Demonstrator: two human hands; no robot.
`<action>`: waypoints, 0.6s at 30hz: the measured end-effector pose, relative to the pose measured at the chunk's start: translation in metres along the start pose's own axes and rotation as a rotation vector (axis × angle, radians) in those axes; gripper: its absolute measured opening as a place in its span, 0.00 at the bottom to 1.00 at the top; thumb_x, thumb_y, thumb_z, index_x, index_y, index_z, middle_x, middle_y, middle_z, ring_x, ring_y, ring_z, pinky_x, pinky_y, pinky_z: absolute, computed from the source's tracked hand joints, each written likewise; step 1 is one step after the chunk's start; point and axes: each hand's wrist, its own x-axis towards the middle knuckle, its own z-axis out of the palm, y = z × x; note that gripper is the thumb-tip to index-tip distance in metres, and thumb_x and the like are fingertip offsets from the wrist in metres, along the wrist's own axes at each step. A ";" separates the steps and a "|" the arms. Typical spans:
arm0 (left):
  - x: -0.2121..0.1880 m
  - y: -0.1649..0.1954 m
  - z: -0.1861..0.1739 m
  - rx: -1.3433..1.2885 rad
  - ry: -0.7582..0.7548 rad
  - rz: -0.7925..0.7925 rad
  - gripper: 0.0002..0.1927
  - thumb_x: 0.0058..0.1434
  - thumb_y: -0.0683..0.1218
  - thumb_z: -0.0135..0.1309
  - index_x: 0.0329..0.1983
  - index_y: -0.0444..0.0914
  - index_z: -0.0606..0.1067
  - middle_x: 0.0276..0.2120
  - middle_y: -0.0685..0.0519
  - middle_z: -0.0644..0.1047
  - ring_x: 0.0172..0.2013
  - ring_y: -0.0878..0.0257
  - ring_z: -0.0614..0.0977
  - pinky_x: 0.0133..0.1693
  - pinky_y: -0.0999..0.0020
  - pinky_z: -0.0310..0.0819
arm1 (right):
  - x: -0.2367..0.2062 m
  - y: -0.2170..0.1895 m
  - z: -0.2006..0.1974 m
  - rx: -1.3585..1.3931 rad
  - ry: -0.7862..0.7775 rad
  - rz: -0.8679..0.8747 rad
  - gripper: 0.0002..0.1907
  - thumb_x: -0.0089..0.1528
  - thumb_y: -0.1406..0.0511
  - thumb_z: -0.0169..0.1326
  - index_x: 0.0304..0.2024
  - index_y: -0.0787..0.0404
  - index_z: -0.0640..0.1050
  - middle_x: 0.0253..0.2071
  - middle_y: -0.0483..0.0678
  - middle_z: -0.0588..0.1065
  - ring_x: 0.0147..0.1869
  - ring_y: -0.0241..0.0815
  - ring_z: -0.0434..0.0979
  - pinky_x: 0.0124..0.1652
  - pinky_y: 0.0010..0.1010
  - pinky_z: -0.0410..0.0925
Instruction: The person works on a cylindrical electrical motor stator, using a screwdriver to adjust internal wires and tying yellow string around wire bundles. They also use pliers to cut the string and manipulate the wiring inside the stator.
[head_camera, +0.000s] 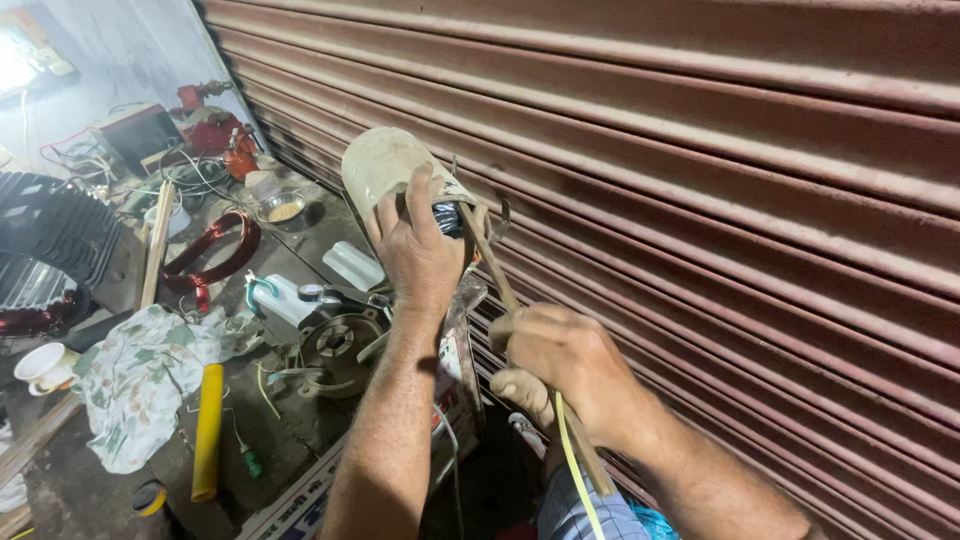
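My left hand grips a pale, dusty cylindrical motor part held up in front of a rolling shutter. Dark windings show at its open end by my fingers. My right hand is closed around a thin wooden stick whose tip reaches into that open end. A yellow strip hangs down from my right fist. Both forearms rise from the bottom of the view.
A reddish corrugated metal shutter fills the right. Below lie a round metal motor housing, a yellow tube, a patterned cloth, a white cup, a copper wire coil, a small bowl and red equipment.
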 end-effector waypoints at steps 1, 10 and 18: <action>0.000 0.000 0.001 -0.003 0.004 -0.011 0.44 0.57 0.62 0.70 0.68 0.43 0.60 0.48 0.54 0.83 0.57 0.50 0.72 0.63 0.47 0.57 | 0.001 -0.002 -0.002 -0.013 -0.021 -0.010 0.29 0.70 0.51 0.46 0.21 0.63 0.71 0.34 0.58 0.78 0.43 0.52 0.82 0.46 0.45 0.76; -0.004 -0.004 0.007 -0.014 0.033 -0.010 0.41 0.61 0.63 0.68 0.68 0.44 0.61 0.48 0.55 0.84 0.57 0.51 0.73 0.65 0.46 0.56 | 0.020 -0.001 0.007 -0.110 -0.041 0.049 0.27 0.67 0.47 0.44 0.23 0.58 0.75 0.29 0.48 0.76 0.36 0.42 0.82 0.44 0.38 0.79; -0.007 -0.010 0.009 -0.056 0.071 0.057 0.42 0.53 0.60 0.72 0.65 0.46 0.64 0.50 0.54 0.80 0.54 0.53 0.74 0.65 0.42 0.56 | 0.038 0.045 -0.050 0.111 -0.255 0.091 0.22 0.66 0.52 0.54 0.26 0.60 0.80 0.28 0.48 0.80 0.29 0.39 0.81 0.27 0.32 0.72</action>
